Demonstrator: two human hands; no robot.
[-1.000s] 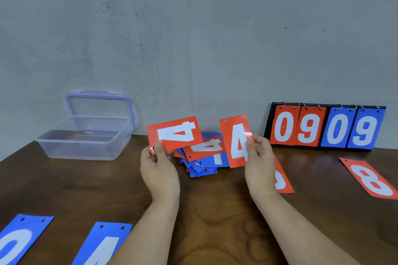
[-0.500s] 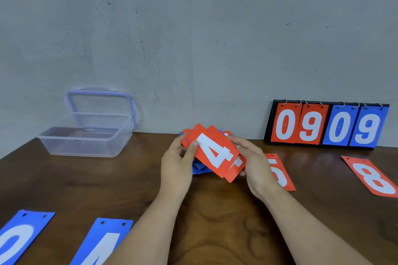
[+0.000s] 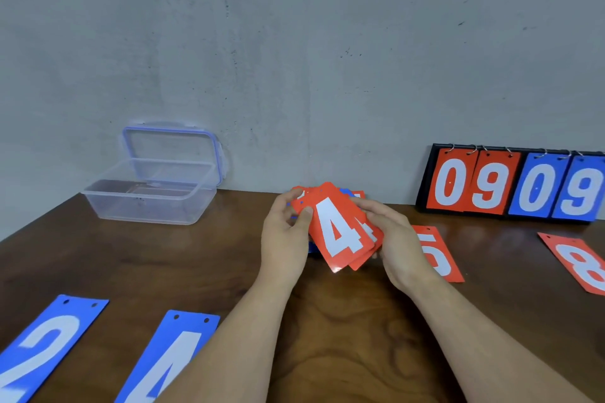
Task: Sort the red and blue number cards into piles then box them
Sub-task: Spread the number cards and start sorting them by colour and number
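Observation:
Both hands hold a small stack of red cards (image 3: 337, 229), the top one a white 4, above the middle of the wooden table (image 3: 327, 321). My left hand (image 3: 284, 239) grips the stack's left edge with the thumb on top. My right hand (image 3: 396, 242) holds its right side from beneath. Behind the hands, a mixed pile of red and blue cards (image 3: 355, 195) is mostly hidden. Loose red cards 5 (image 3: 438, 255) and 8 (image 3: 582, 262) lie to the right. Blue cards 2 (image 3: 49, 343) and 4 (image 3: 173, 357) lie at the front left.
A clear plastic box (image 3: 147, 203) stands open at the back left, its blue-rimmed lid (image 3: 173, 150) leaning on the grey wall. A black scoreboard stand (image 3: 514, 183) at the back right shows red 0 9 and blue 0 9.
The two red 4 cards, held apart one second ago, have been brought together into one stack between both hands. The stack has since shifted slightly lower and toward me.

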